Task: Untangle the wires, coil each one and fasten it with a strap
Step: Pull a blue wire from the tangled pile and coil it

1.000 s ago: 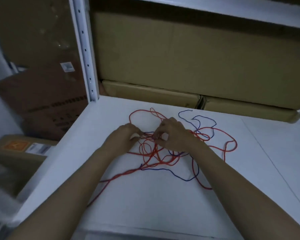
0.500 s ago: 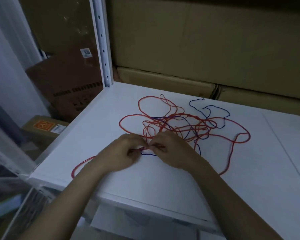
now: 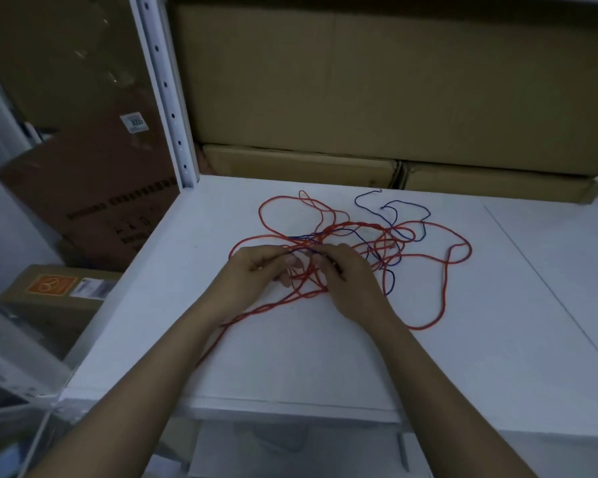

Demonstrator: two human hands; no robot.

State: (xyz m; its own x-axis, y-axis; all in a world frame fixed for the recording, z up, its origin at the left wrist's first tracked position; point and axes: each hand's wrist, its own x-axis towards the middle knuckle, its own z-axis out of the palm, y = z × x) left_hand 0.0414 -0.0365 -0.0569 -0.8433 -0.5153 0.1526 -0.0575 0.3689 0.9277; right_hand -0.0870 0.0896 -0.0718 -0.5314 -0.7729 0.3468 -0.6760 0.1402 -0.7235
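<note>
We look down on a white table [image 3: 428, 357] where a red wire [image 3: 444, 291] and a blue wire [image 3: 408, 203] lie tangled together in one loose heap. We take the tangle's dense middle as our landmark, and both hands meet at its near edge.

Our left hand [image 3: 256, 270] sits just left of that middle, its fingers curled in and its grip pinching red strands at the fingertips. Our right hand [image 3: 346, 274] sits just right of it, knuckles up, its grip likewise closed on a bunch of strands; we cannot tell exactly which strands it holds, since red and blue cross there. The two hands almost touch.

From the middle, the red wire throws a wide loop to the far left, another long loop out to the right that runs back toward the near side, and a doubled strand that trails toward us under the left forearm, toward the table's near edge. The blue wire rises in thin curls to the far right of the middle, with one free end pointing away from us, and a short stretch of blue hangs down just right of the right hand.

Beyond the tangle, brown cardboard boxes [image 3: 359, 81] are stacked against the back of the table. To the far left of the tangle a white perforated upright post [image 3: 168, 98] stands, with more boxes behind it.
</note>
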